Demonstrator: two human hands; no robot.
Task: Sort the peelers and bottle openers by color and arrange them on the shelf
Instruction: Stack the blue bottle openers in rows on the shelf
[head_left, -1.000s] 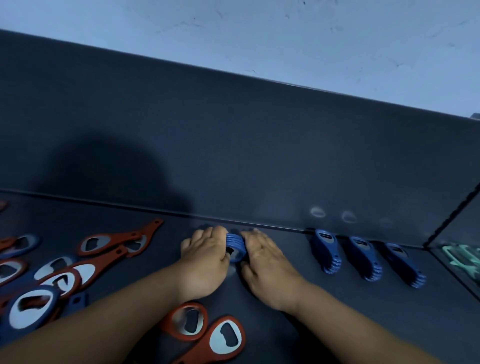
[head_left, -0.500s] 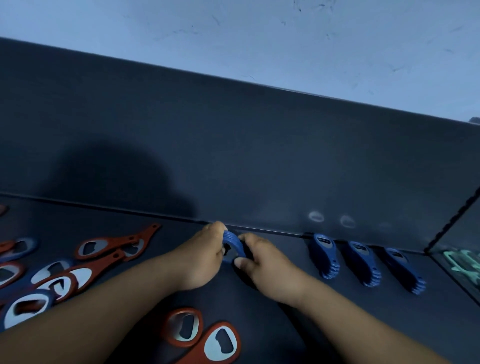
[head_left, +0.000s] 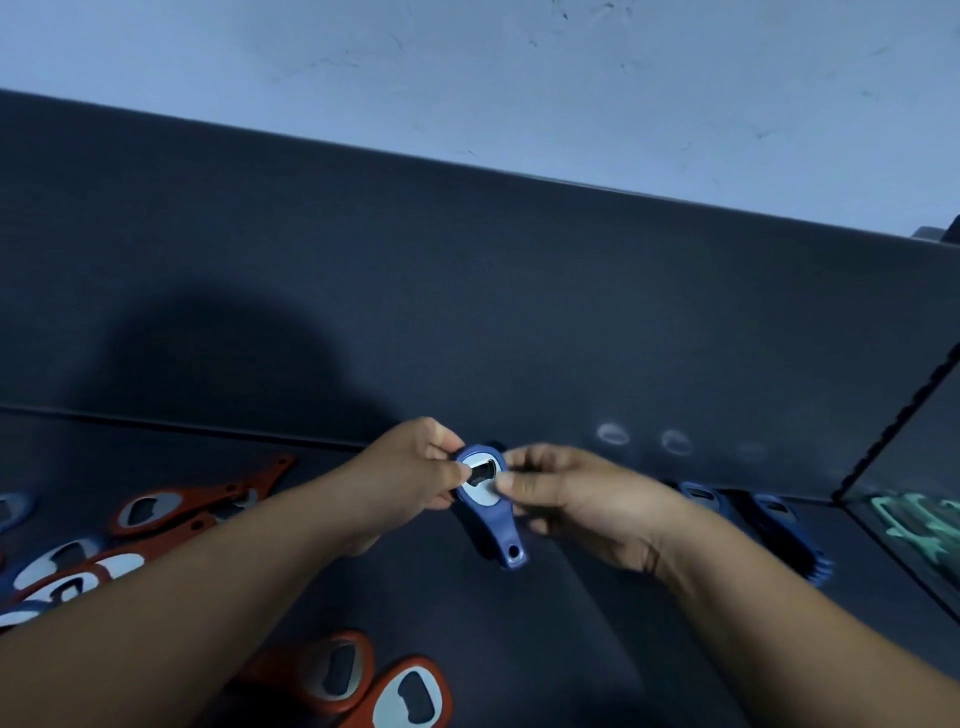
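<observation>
Two hands together on blue bottle opener (head_left: 488, 506), just in front of shelf (head_left: 571, 649) back wall (head_left: 467, 312). Left hand (head_left: 415, 467) pinched left edge of round head; right hand (head_left: 582, 499) pinched right edge, thumb at metal insert. Head up, handle pointing down toward viewer, between both wrists. Unclear whether handle tip touched shelf. Red bottle openers (head_left: 156, 506) scattered left of left forearm, two more at bottom edge. Blue openers (head_left: 795, 540) stood on edge right of right hand, by wall. Green peelers (head_left: 914, 519) beyond divider (head_left: 893, 431), far right.
</observation>
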